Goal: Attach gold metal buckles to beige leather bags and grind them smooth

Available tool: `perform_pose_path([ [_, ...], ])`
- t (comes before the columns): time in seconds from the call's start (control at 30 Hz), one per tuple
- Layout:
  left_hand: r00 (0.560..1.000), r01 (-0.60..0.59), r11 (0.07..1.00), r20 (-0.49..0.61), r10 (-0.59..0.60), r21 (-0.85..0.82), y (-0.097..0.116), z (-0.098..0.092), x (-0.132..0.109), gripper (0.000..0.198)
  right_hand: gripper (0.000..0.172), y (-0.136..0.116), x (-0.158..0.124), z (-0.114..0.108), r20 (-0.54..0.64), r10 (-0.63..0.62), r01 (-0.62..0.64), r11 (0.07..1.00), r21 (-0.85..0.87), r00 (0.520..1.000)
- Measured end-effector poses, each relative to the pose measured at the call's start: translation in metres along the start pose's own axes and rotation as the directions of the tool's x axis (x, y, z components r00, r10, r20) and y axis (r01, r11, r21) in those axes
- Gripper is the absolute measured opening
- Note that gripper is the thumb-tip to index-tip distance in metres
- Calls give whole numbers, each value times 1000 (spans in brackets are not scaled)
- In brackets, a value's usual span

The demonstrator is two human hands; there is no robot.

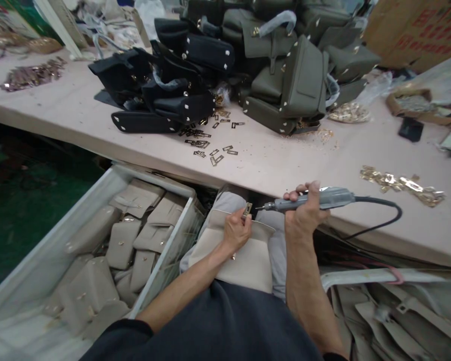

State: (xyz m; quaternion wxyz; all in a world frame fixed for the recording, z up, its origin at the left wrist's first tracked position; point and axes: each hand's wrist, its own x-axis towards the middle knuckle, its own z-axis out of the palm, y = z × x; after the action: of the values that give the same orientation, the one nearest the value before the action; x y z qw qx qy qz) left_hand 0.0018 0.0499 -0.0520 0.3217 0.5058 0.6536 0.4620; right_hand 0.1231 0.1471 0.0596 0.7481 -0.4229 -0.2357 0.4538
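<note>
A cream handbag [244,258] lies across my lap. Above its upper edge, my left hand [237,229] pinches a small gold metal plate [247,209] with a slot in it. My right hand [304,208] is wrapped round a grey electric screwdriver [336,198], held level over the lap. Its thin bit points left, close to the metal plate but apart from it. A black cable [393,208] runs from the screwdriver's rear and loops under the table edge. A small gold fitting [233,256] shows on the bag's front.
Dark and olive handbags [304,85] are piled on the table [278,160], with loose metal plates [199,143] before them. Gold parts [402,184] lie at the right. A white bin [165,245] of beige bags stands left; another bin [364,277] holds beige pieces at lower right.
</note>
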Motion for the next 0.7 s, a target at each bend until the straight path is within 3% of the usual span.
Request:
perform_pose_path([
  [0.13,997,-3,999,77,7,-49,3,-5,1,20,44,10,-20,5,32,-51,52,997,-52,998],
  [0.33,998,-29,999,49,31,-37,2,-4,-1,20,44,19,-35,9,83,-126,134,986,-96,989],
  [0.7,998,-14,999,56,16,-35,-1,-4,1,21,44,30,-35,5,95,-127,137,986,-100,987],
])
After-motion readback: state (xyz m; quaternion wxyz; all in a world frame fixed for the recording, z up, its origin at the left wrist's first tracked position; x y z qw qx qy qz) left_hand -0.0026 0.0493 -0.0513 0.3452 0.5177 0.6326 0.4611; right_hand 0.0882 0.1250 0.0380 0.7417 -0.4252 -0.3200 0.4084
